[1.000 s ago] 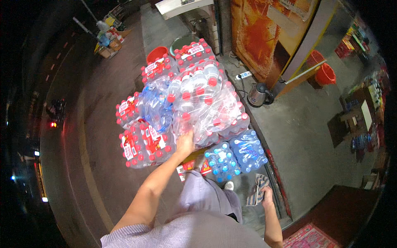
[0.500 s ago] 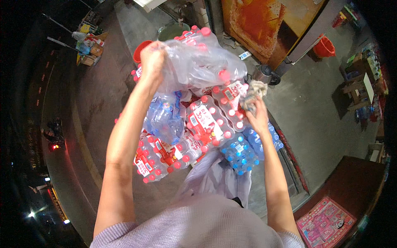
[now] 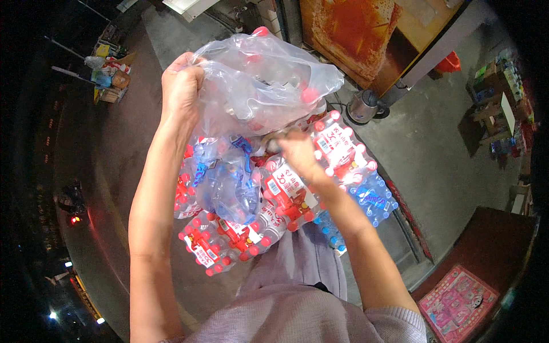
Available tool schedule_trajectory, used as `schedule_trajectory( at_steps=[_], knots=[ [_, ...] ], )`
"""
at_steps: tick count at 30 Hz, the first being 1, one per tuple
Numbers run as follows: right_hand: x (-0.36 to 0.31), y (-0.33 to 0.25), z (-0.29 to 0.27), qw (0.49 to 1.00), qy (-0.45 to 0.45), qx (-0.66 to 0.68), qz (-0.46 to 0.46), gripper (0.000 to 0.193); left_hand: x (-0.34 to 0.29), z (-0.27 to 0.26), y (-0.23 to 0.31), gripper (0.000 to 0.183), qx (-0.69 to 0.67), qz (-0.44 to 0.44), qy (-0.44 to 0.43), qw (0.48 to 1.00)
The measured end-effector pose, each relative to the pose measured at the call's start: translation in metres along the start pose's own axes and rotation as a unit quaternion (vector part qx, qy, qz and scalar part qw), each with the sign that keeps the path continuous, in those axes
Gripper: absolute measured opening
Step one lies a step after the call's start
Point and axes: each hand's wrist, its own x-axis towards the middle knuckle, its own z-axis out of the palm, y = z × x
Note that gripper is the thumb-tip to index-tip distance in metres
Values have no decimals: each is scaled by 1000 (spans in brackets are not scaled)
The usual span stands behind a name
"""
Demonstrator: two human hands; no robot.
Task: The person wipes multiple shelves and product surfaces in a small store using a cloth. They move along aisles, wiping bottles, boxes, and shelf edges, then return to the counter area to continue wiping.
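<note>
My left hand is closed on the edge of a clear plastic wrap, which surrounds large bottles with red caps. My right hand, smeared by motion, is closed on a dirty pale rag in the gap below that wrap. Just nearer me lies a red-labelled pack of bottles; another such pack sits to its right. On the left of the gap stands a clear and blue wrapped pack. Under my right forearm, small blue-capped bottles are partly covered.
More red-capped packs lie at the near left of the pile. Beyond its right side stand a metal kettle and a rusty board. A dark table with a pink mat is at the lower right. A red bucket stands farther off.
My right hand has swung left with the rag, from the right-hand pack into the gap under the plastic wrap. My left hand has shifted left, keeping its hold on the wrap.
</note>
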Motion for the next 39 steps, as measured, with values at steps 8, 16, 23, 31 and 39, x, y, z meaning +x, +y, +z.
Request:
schedule_trajectory(
  at_steps=[8,16,23,31,39],
  knots=[
    [28,63,-138,902,-83,-382,182,17,3,0,-12,18,-33,-2,-35,999],
    [29,-7,-8,958,-55,-91,268,30,9,0,-25,21,-67,-3,-12,998],
    [-33,-26,-13,933,-79,164,311,43,13,7,-31,24,-70,7,0,998],
    [-189,-18,-70,911,-170,177,332,54,13,7,-32,25,-64,1,11,998],
    [-335,57,-204,784,-152,-25,602,32,-5,5,-28,24,-62,-6,-27,998]
  ],
)
